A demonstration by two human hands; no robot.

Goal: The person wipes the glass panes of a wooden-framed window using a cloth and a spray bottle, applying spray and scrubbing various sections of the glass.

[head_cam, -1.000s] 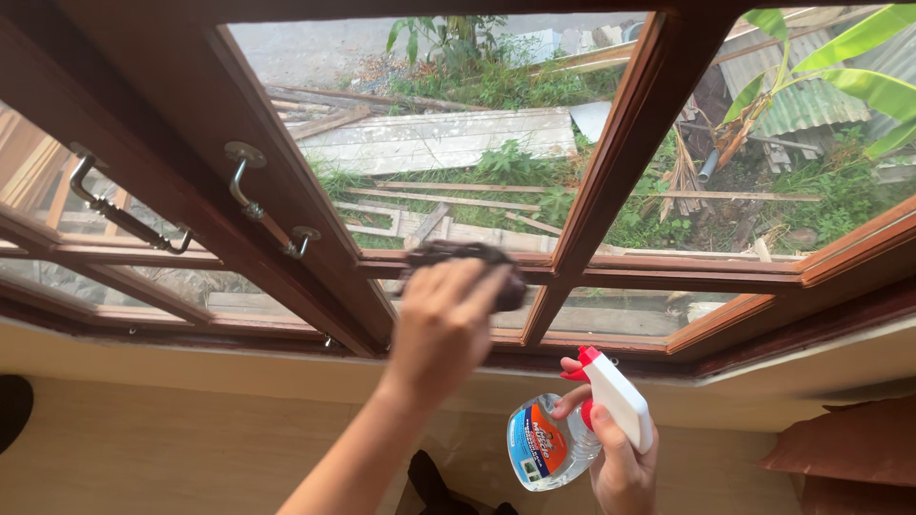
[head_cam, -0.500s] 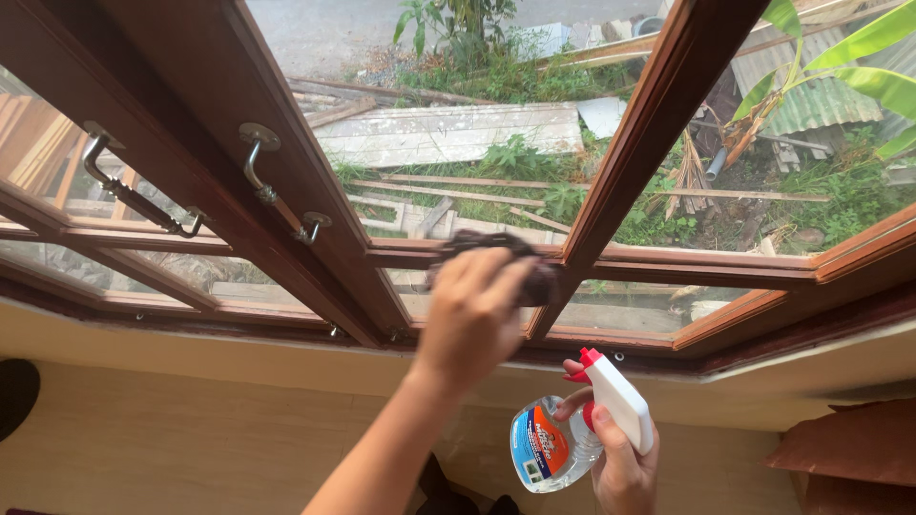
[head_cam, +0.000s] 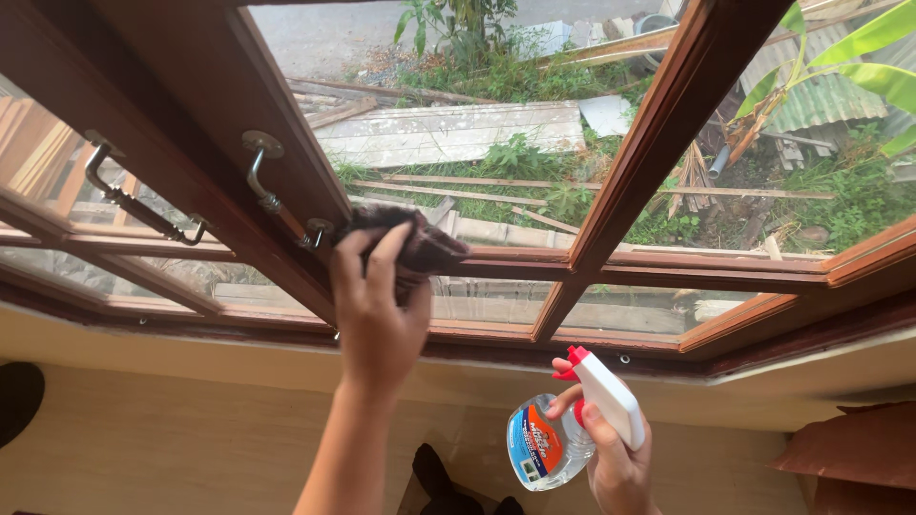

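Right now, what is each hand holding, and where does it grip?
The left hand presses a bunched dark cloth under its fingers. The right hand grips a spray bottle at its neck, below the trigger.

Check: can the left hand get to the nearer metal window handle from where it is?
Probably yes. The left hand, pressing a dark cloth on the wooden frame, sits right beside the metal window handle, with nothing between them.

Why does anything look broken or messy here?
Nothing by the hands looks broken. The left hand presses a dark cloth on the wooden window frame; the right hand holds a spray bottle tilted, not leaking.
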